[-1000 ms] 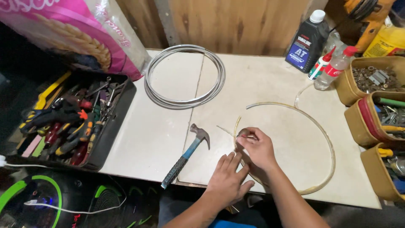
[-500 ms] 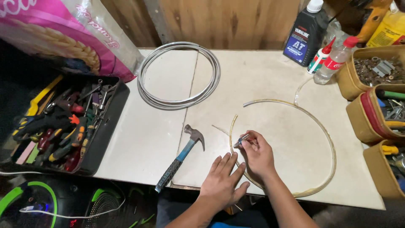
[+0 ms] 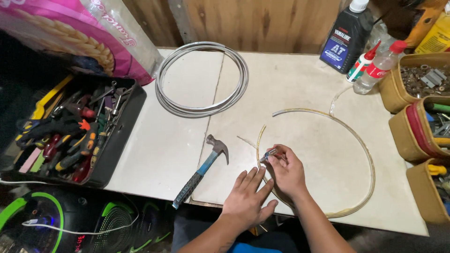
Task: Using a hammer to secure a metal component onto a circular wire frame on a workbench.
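My right hand (image 3: 287,172) pinches a small metal piece (image 3: 269,154) against the near-left part of a thin yellowish hoop (image 3: 370,159) that lies flat on the white worktop (image 3: 300,84). My left hand (image 3: 247,201) rests flat on the worktop just below it, fingers spread, holding nothing and lying over the hoop's near edge. A claw hammer with a blue and black handle (image 3: 199,172) lies to the left of both hands.
A coil of grey cable (image 3: 202,78) lies at the back. A black tray of hand tools (image 3: 70,131) sits left. A pink printed bag (image 3: 70,33), a dark oil bottle (image 3: 347,35), a clear bottle (image 3: 379,68) and yellow bins of hardware (image 3: 422,98) stand around.
My hands have shifted slightly toward the near-left of the hoop. The left hand has spread flat on the worktop. The view has tilted a little.
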